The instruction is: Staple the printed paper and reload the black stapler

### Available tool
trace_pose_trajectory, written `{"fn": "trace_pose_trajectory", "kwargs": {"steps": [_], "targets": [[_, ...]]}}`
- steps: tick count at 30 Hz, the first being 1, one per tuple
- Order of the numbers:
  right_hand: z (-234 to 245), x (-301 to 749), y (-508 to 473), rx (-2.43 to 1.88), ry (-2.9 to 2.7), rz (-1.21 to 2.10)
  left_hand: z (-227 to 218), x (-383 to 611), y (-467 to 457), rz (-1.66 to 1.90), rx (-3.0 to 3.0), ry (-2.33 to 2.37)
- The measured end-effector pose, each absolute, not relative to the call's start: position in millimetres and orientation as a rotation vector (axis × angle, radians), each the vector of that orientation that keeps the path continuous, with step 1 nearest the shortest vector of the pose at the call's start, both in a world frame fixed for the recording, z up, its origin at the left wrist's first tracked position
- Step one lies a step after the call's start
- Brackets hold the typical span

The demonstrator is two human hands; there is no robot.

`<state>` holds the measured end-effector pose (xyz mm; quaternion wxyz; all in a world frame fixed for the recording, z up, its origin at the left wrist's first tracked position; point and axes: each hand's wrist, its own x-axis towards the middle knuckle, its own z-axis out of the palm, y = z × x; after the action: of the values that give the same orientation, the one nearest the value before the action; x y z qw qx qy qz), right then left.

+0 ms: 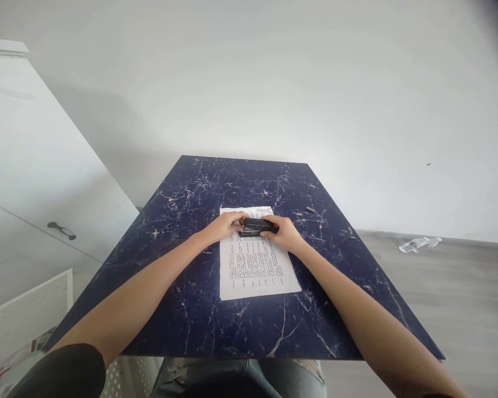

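Note:
A black stapler [257, 226] lies across the upper part of a printed white paper sheet [255, 265] on a dark blue marble-patterned table [199, 320]. My left hand [226, 224] grips the stapler's left end with curled fingers. My right hand [285, 232] holds its right end, where a bit of red shows, fingers wrapped over the top. Both hands rest on the paper. The paper's far edge pokes out beyond the stapler.
A small dark object [310, 209] lies on the table to the far right of the paper. A crumpled plastic bottle [419, 243] lies on the grey floor at right. A white cabinet with a dark handle [61, 230] stands at left.

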<state>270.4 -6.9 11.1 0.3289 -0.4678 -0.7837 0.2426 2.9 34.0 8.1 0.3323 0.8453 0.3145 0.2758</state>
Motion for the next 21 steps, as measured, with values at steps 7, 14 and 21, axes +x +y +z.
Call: {"fn": "trace_pose_trajectory", "kwargs": {"steps": [7,14,21], "targets": [[10.1,270.0,-7.4,-1.233,-2.050,0.646,7.3,3.4,32.5,0.753,2.174,0.855],[12.9,267.9,-8.1,-1.238,-2.043,0.654,5.0,6.8,29.6,0.785,2.145,0.881],[29.7,274.4,-11.8,-1.263,-2.200,0.592,13.0,-1.5,35.8,0.805,2.086,0.871]]}}
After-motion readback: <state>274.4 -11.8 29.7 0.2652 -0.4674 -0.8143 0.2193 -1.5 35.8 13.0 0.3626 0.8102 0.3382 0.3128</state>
